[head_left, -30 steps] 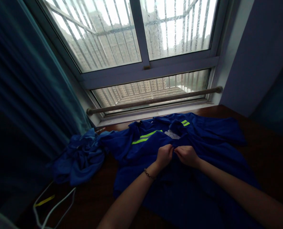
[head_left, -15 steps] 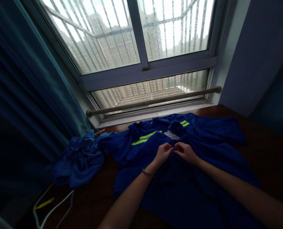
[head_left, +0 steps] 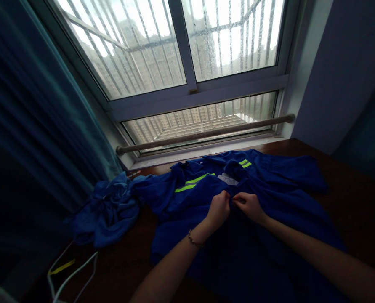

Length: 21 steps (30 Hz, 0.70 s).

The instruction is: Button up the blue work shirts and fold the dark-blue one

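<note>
A blue work jacket (head_left: pixel 187 223) with yellow-green and grey stripes lies spread on the dark wooden table, its collar toward the window. My left hand (head_left: pixel 219 208), with a bracelet on the wrist, is closed in a pinch on the jacket's front edge below the collar. Close beside it, my right hand (head_left: pixel 249 206) pinches the same front opening with thumb and bent fingers. The fingertips of both hands nearly meet, and whatever small fastening lies between them is too dark to make out. A whitish patch (head_left: pixel 227 179) shows in the open neck.
Crumpled blue cloth (head_left: pixel 111 214) lies at the left, by the blue curtain (head_left: pixel 48 113). A white cable (head_left: pixel 75 275) and a yellow strip (head_left: pixel 62 267) are at the lower left. Beyond the table (head_left: pixel 357 210) runs a metal rail (head_left: pixel 206 134) before the barred window.
My left hand has rolled over, so its back now faces up more and its fingers are curled tighter. The right hand has shifted very slightly; the jacket lies nearly the same.
</note>
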Each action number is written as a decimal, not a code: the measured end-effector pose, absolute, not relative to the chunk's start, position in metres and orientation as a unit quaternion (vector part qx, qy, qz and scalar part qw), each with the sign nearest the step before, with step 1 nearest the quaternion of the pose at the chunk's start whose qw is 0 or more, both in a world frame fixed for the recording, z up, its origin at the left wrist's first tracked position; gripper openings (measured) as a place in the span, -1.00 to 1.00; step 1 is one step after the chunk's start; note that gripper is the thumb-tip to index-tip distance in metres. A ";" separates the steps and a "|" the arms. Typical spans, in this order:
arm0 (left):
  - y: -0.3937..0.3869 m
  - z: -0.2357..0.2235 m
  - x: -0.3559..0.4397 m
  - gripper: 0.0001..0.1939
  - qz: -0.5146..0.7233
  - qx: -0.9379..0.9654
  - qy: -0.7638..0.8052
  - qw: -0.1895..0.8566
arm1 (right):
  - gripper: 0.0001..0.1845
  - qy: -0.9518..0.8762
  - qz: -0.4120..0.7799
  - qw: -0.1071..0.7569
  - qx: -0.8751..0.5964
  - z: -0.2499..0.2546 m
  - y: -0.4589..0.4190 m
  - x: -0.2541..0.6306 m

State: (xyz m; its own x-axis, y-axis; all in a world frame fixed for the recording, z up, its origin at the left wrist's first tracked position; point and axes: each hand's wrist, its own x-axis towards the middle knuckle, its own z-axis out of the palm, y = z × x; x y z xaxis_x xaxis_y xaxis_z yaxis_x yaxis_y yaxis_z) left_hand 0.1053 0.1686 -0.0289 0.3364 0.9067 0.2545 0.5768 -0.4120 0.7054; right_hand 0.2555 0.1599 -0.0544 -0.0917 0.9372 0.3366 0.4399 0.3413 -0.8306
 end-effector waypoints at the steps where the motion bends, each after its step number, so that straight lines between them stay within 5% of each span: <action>1: 0.173 -0.029 0.103 -0.80 0.314 0.768 0.474 0.296 | -0.92 -0.677 0.288 0.448 -0.508 -0.054 0.160 0.256; 6: 0.186 -0.032 0.092 -0.73 0.284 0.676 0.473 0.488 | -0.91 -0.651 0.328 0.460 -0.508 -0.052 0.161 0.255; 12: 0.163 -0.042 0.089 -0.82 0.356 0.723 0.498 0.321 | -0.89 -0.626 0.401 0.482 -0.464 -0.052 0.159 0.250; 21: 0.161 -0.053 0.081 -0.81 0.367 0.778 0.414 0.297 | -0.91 -0.646 0.329 0.503 -0.470 -0.051 0.152 0.245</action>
